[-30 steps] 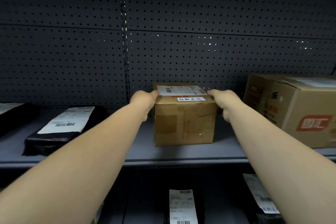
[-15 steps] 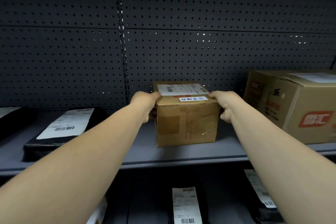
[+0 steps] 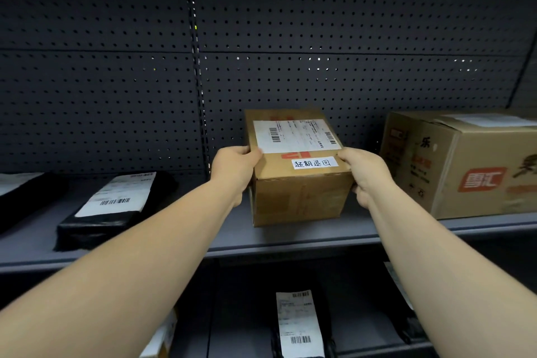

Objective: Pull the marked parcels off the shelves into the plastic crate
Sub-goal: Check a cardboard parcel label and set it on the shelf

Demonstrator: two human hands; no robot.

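A small brown cardboard box [image 3: 299,197] carries a white shipping label and a handwritten white sticker on its top. It is tilted toward me, just above the grey shelf [image 3: 290,241]. My left hand [image 3: 235,167] grips its left side and my right hand [image 3: 363,174] grips its right side, thumbs over the top edges. The plastic crate is not in view.
A large brown carton [image 3: 465,163] with a red logo stands close on the right. A black mailer bag [image 3: 116,206] with a label lies on the shelf at left, another at the far left edge. Labelled black parcels [image 3: 299,325] lie on the shelf below. Perforated dark panel behind.
Both hands have drawn the small box forward and tipped its top toward me, so the labels now face the camera. The other parcels have stayed put.
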